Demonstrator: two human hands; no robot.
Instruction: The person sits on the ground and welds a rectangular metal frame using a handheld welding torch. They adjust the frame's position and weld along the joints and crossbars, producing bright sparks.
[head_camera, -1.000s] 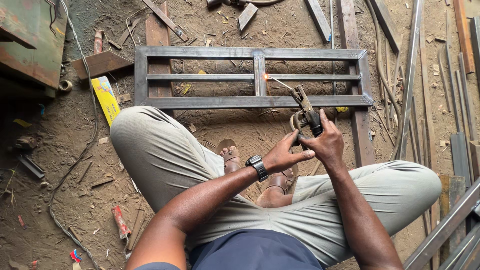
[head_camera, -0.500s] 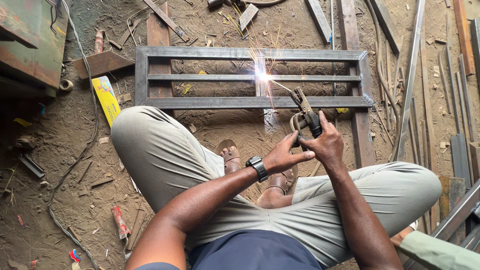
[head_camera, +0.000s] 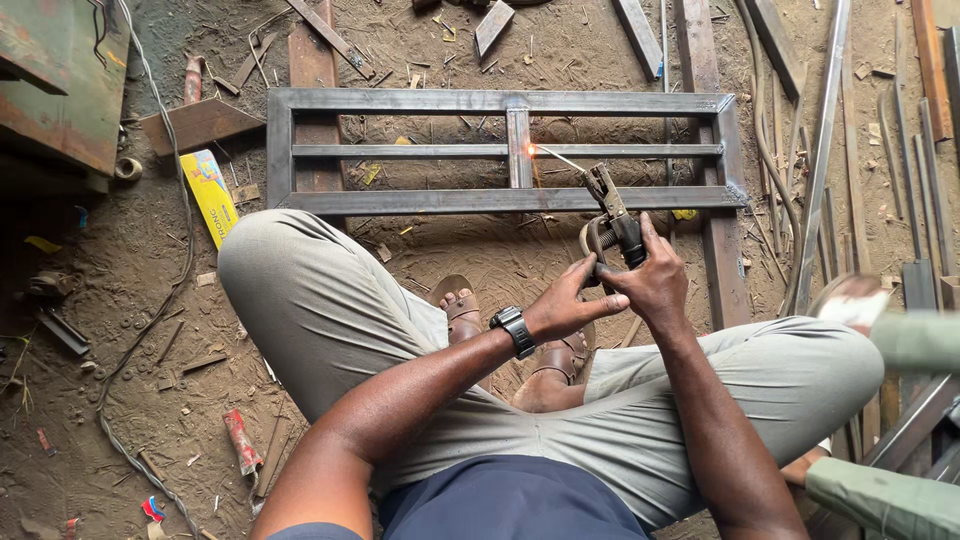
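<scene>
A grey steel frame (head_camera: 500, 101) of rectangular tube lies on the dirt floor in front of my crossed legs. My right hand (head_camera: 657, 282) grips a welding electrode holder (head_camera: 612, 215). Its rod (head_camera: 560, 158) reaches up-left to the frame's middle upright, where the tip glows orange. My left hand (head_camera: 572, 302), with a black wristwatch (head_camera: 513, 330) on the wrist, closes on the holder's grip from the left and steadies it.
A yellow box (head_camera: 211, 194) lies left of my knee. A green metal cabinet (head_camera: 60, 80) stands at top left. Steel bars and strips (head_camera: 830, 150) lie along the right. Another person's sleeve and hand (head_camera: 880, 330) enter at the right edge. A cable (head_camera: 150, 300) runs down the floor.
The bright arc with sparks of half a second ago has faded to a small orange glow at the rod tip. Another person's arm has come further in at the right.
</scene>
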